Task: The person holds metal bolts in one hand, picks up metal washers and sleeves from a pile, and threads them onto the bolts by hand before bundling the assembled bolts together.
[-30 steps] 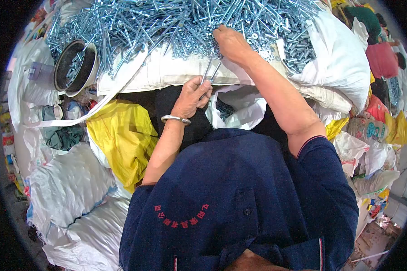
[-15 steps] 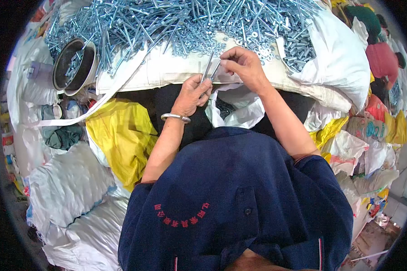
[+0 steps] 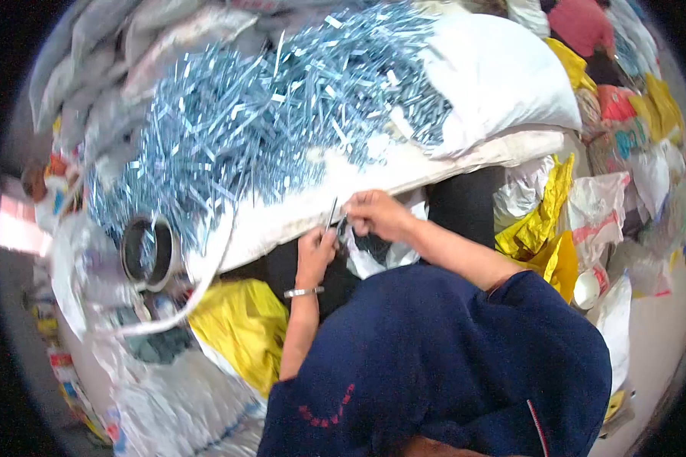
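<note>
My left hand [image 3: 315, 255], with a metal bangle on its wrist, is closed around a long silver bolt [image 3: 331, 212] that points up and away from me. Close beside it, to the right, my right hand [image 3: 379, 215] pinches what looks like a second bolt [image 3: 343, 226], its outline smeared by motion. Both hands are over my lap at the near edge of a white cloth-covered surface [image 3: 282, 226]. A big heap of blue-silver bolts [image 3: 259, 114] lies on that surface beyond them. Beneath the hands, an open white bag [image 3: 362, 265] holds dark pieces.
A dark round pot [image 3: 149, 251] with a few bolts in it sits at the left. A full white sack [image 3: 511, 72] is at the heap's right. Yellow sacks [image 3: 244, 327] lie at my left. Another person [image 3: 581, 27] is at the upper right.
The view has swung and tilted, so the heap and surface now run at a slant, and the picture is blurred. My hands stay close together, with the left still on its bolt.
</note>
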Demonstrator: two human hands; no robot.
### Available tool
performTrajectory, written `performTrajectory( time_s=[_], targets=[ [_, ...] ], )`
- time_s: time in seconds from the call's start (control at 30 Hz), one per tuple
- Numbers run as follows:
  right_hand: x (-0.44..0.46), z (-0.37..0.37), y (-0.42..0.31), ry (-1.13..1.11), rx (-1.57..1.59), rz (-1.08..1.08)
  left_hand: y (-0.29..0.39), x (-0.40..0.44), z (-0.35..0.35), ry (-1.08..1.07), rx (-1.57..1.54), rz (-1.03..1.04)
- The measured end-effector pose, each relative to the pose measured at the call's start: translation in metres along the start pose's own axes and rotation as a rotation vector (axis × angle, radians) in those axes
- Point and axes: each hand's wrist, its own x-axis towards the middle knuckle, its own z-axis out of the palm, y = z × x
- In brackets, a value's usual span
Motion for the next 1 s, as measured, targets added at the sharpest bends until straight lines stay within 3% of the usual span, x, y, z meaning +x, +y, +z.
performTrajectory(
  time_s=[0.07,0.17,0.37,0.43,0.57,0.63,0.7,0.77,0.83,0.9,1.0],
  targets=[
    [-0.006,0.004,0.005,0.062,-0.069,-0.081,0.002,-0.004,0.005,0.031,0.015,0.073],
    [-0.010,0.004,0.003,0.117,-0.363,-0.292,0.005,-0.007,0.022,0.085,-0.244,-0.033],
    [-0.011,0.005,0.002,0.047,-0.449,-0.304,0.019,0.010,0.047,0.064,-0.321,0.119],
    [-0.015,0.010,-0.011,0.039,-0.499,-0.369,0.036,0.012,0.053,0.109,-0.416,0.036],
    [-0.020,0.016,-0.024,0.048,-0.475,-0.410,0.054,0.024,0.061,0.140,-0.395,0.105],
    [-0.013,0.014,-0.030,0.017,-0.541,-0.521,0.063,0.031,0.057,0.086,-0.339,0.124],
    [-0.006,0.014,-0.040,0.013,-0.540,-0.503,0.051,0.051,0.047,0.192,-0.155,0.247],
    [0.000,0.016,-0.058,-0.045,-0.739,-0.643,0.046,0.072,0.028,0.377,0.313,0.615],
    [0.016,0.014,-0.067,-0.024,-0.868,-0.660,0.058,0.076,0.012,0.315,-0.100,0.404],
    [0.030,0.010,-0.069,-0.001,-1.081,-0.943,0.079,0.070,0.016,0.272,-0.155,0.395],
    [0.031,0.018,-0.075,-0.053,-1.127,-0.819,0.112,0.059,0.033,0.191,-0.176,0.409]
  ],
)
